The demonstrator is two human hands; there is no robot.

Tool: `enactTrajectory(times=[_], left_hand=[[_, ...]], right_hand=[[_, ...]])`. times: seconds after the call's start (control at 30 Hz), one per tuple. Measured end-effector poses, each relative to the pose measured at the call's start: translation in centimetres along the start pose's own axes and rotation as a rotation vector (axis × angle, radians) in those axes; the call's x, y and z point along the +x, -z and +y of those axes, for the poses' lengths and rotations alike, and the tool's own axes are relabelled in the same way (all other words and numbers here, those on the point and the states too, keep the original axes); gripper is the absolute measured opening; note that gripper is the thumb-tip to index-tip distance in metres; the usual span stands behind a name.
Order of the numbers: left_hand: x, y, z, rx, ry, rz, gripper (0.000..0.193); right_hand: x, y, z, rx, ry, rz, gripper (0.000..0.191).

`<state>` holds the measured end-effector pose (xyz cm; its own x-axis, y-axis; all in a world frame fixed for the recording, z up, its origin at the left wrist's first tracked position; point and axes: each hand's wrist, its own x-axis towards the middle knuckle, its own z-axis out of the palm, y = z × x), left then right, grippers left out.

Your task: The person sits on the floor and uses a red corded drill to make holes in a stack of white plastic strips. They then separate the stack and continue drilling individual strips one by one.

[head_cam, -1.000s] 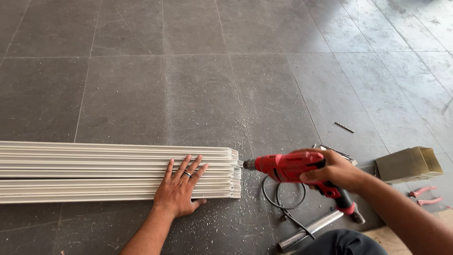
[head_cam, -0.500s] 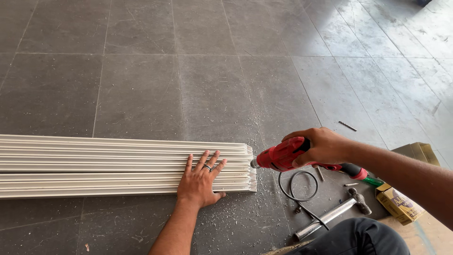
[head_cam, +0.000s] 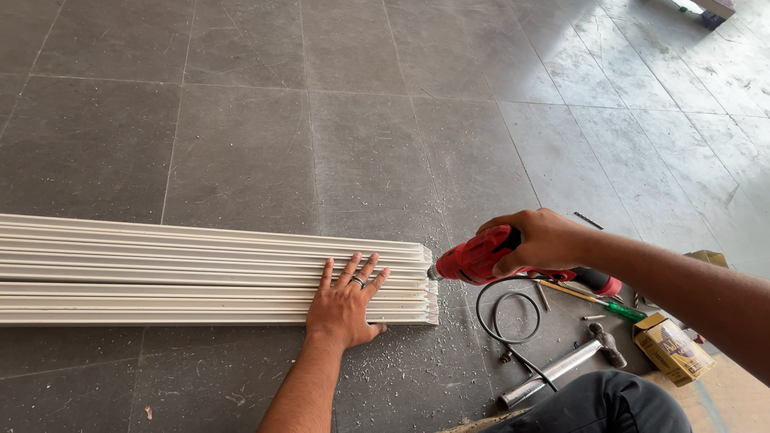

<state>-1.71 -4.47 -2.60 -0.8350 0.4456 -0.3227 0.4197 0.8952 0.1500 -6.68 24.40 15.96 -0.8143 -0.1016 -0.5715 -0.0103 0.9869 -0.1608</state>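
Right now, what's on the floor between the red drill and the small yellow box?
In the head view: between red drill and yellow box lie a green-handled screwdriver, a hammer and a black cord loop.

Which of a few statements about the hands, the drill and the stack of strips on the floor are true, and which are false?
1. The left hand lies flat on the stack of white strips. True.
2. The right hand holds a blue drill. False: the drill is red.
3. The drill's tip meets the end of the strips. True.
4. The hammer lies on top of the strips. False: it lies on the grey tiled floor, right of them.
5. A green-handled screwdriver lies by the drill. True.
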Motion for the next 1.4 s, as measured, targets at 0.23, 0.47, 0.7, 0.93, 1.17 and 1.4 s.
enactTrajectory(times=[0.23, 0.47, 0.7, 0.93, 1.17, 1.4], left_hand=[[0.1, -0.3, 0.1, -0.002, -0.005, 0.009, 0.106], [0.3, -0.5, 0.1, 0.016, -0.016, 0.005, 0.106], [0.1, -0.6, 0.2, 0.019, -0.001, 0.0, 0.108], [0.1, -0.4, 0.1, 0.009, -0.002, 0.006, 0.107], [0.3, -0.6, 0.0, 0.002, 0.004, -0.006, 0.107], [0.4, -0.6, 0.2, -0.008, 0.008, 0.009, 0.105]], right_hand=[[0.6, 0.6, -0.7, 0.018, -0.042, -0.023, 0.07], [1.3, 1.4, -5.0, 0.113, -0.148, -0.113, 0.059], [1.1, 1.2, -6.7, 0.108, -0.172, -0.109, 0.059], [0.2, 1.1, -5.3, 0.276, -0.241, -0.082, 0.057], [0.5, 1.0, -5.6, 0.225, -0.233, -0.057, 0.057], [0.0, 1.0, -6.1, 0.223, -0.245, -0.085, 0.059]])
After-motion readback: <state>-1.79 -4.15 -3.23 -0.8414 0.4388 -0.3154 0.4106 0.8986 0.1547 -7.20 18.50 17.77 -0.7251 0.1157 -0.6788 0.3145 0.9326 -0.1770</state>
